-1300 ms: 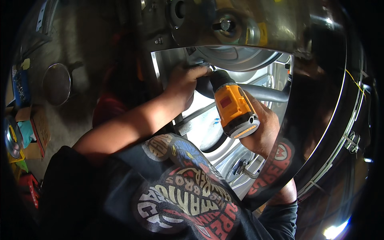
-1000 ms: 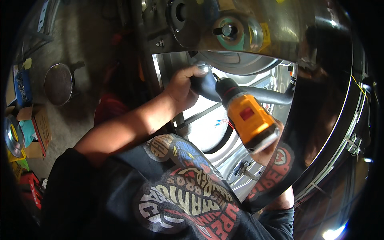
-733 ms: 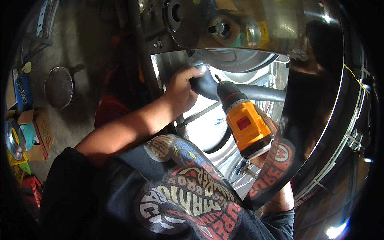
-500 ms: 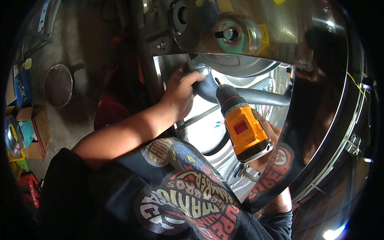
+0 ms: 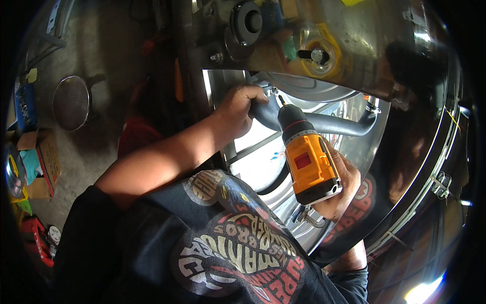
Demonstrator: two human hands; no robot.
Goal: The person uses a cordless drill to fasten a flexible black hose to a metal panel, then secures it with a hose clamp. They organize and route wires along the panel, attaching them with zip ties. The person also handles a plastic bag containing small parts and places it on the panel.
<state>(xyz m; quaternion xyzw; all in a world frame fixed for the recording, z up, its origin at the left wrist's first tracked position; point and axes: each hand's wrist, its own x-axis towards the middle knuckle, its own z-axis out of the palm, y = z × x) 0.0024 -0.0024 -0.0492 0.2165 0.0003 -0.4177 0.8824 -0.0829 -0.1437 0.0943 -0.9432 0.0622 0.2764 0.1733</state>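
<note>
My left hand (image 5: 239,109) is closed round the upper end of a dark grey rubber hose (image 5: 341,126), thumb and fingertips close by a metal hose clamp (image 5: 269,90). In my right hand (image 5: 346,185) is a yellow and black cordless drill (image 5: 310,164), gripped by its handle, which is partly hidden behind the drill body. Its bit points up and away, close to the clamp; whether the tip touches the clamp's screw I cannot tell. The hose curves right to a second clamp (image 5: 373,108) at its far end.
A shiny metal panel (image 5: 364,55) with a round bolt fitting (image 5: 317,54) borders the brightly lit opening. On the floor at left stand a round mesh stool (image 5: 71,103), a cardboard box (image 5: 49,159) and red tools (image 5: 39,240). A metal latch (image 5: 310,218) sits low in the opening.
The view has shifted a little, so the machine sits further right. My left fingers have moved on the hose end, and the clamp there shows more clearly. More of my right hand is visible.
</note>
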